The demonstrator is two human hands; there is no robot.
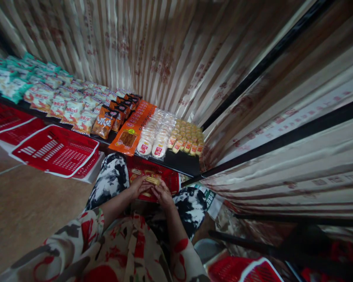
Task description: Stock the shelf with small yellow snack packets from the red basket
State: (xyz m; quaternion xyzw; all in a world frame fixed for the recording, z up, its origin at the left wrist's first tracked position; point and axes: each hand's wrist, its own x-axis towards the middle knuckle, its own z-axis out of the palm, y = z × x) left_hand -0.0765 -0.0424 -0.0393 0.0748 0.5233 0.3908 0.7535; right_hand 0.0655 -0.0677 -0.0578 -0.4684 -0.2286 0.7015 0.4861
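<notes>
My left hand (139, 185) and my right hand (162, 193) meet over a red basket (169, 181) between my knees. Both hands close their fingers on a small yellowish snack packet (152, 180) held between them. More small packets lie in the basket under my hands. Just beyond the basket is a low black shelf (181, 161) with rows of goods: yellow-topped snack packets (189, 137), clear packs of white round cakes (153, 137), and a long orange pack (132, 131).
Brown and orange snack bags (110, 117), white and red bags (67, 109) and green bags (8, 84) fill the shelf leftward. Red baskets (57, 150) lie on the brown floor at left, another red basket (242, 270) at lower right. A striped curtain (282, 129) hangs behind and at right.
</notes>
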